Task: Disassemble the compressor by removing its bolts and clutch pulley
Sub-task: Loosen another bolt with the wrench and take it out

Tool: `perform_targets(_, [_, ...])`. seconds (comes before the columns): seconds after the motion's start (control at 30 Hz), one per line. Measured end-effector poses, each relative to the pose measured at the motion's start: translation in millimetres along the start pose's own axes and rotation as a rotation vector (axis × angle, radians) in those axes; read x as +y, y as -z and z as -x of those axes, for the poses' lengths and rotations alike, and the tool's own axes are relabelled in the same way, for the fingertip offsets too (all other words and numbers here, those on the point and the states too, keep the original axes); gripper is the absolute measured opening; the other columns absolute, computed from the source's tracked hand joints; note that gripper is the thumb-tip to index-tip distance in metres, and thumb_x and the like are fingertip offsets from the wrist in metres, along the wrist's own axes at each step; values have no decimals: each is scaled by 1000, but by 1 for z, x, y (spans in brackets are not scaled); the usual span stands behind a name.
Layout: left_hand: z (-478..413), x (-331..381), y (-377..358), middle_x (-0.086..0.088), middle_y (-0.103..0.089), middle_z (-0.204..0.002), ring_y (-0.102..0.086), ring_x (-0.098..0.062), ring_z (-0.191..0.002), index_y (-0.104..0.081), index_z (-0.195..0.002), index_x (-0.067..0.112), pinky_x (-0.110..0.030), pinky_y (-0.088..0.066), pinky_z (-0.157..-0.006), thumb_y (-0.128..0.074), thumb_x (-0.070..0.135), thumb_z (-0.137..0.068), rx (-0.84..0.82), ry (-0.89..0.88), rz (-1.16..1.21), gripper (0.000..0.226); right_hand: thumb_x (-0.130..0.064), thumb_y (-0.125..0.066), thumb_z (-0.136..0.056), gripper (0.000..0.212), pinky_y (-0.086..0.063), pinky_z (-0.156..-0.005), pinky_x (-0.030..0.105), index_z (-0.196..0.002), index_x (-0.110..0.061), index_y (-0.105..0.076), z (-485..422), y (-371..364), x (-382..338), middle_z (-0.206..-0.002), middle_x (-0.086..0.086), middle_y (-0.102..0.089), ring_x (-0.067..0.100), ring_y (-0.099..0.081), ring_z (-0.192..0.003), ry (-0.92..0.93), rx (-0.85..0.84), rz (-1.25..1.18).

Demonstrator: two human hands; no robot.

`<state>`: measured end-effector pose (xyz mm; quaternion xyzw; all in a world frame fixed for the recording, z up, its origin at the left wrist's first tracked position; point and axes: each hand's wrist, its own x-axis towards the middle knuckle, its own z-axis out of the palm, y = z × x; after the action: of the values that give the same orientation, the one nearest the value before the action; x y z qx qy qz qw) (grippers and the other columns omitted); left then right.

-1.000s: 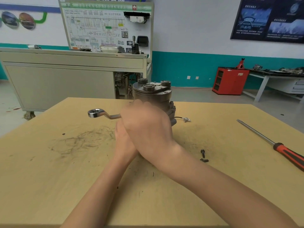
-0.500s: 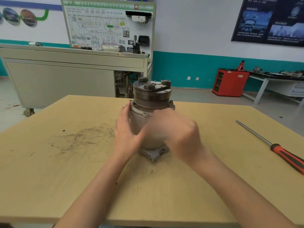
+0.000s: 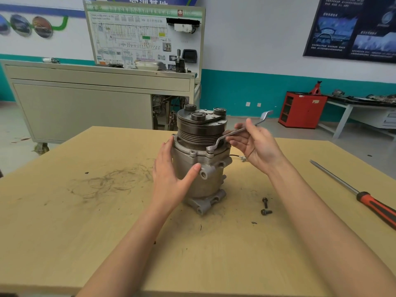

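Observation:
The grey compressor (image 3: 199, 181) stands upright in the middle of the wooden table (image 3: 64, 221), its dark grooved clutch pulley (image 3: 200, 129) on top. My left hand (image 3: 171, 179) rests against the compressor's left side, thumb across the front of the body. My right hand (image 3: 255, 144) pinches a silver offset ring wrench (image 3: 233, 132). The wrench's lower ring end sits on a bolt at the flange (image 3: 210, 151) just under the pulley. Two removed dark bolts (image 3: 265, 206) lie on the table to the right of the compressor's base.
A long screwdriver (image 3: 353, 189) with a red and black handle lies at the table's right side. A small wire connector (image 3: 242, 157) trails behind the compressor. Beyond the table stand a beige training bench (image 3: 85, 103), a red cabinet (image 3: 302, 110) and a far workbench (image 3: 364, 103).
My right hand swung the wrench from the compressor's left side across to its right. The wrench's ring now sits on a flange bolt. My left hand stayed on the body.

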<state>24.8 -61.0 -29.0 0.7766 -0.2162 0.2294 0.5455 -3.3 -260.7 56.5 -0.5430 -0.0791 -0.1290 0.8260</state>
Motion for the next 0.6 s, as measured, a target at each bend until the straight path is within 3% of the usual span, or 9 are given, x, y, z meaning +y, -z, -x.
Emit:
perform_targets(0.17, [1, 1, 1, 5, -25, -156, -20, -14, -145, -17, -150, 30, -53, -23, -115, -49, 70, -72, -4, 2, -5, 93, -24, -46, -97, 28, -55, -50, 23, -80, -6, -59, 21, -27, -22, -64, 8, -70, 21, -70, -58, 479, 162, 491])
perform_targets(0.3, [2, 2, 0, 4, -26, -156, -19, -14, -145, -18, -150, 28, -53, -22, -115, -49, 69, -72, 7, -11, 8, 93, -24, -52, -93, 26, -54, -49, 27, -81, -4, -63, 36, -65, -31, -62, 11, -66, 14, -65, -50, 1000, 45, 1206])
perform_targets(0.4, [1, 2, -1, 2, -27, -156, -21, -16, -145, -21, -149, 25, -52, -23, -115, -49, 68, -72, 10, -8, 12, 93, -39, -35, -95, 46, -53, -52, 38, -91, -4, -64, 44, -92, -17, -70, 10, -66, 26, -65, -58, 1075, -74, 1770])
perform_targets(0.5, [-2, -1, -2, -4, -35, -150, -30, -23, -140, -29, -146, 16, -53, -29, -111, -50, 66, -72, -8, 11, 14, 92, -34, -49, -95, 31, -45, -41, 27, -83, -10, -66, 53, -105, -1, -63, 4, -62, 21, -62, -50, 1203, -118, 1956])
perform_targets(0.6, [-7, -5, -5, -5, -47, -131, -44, -28, -127, -42, -135, 16, -57, -37, -103, -47, 62, -74, -32, 23, 4, 77, -26, -59, -87, 12, -40, -39, 22, -83, -21, -69, 59, -112, 15, -63, -6, -61, 9, -60, -49, 1212, -42, 2133])
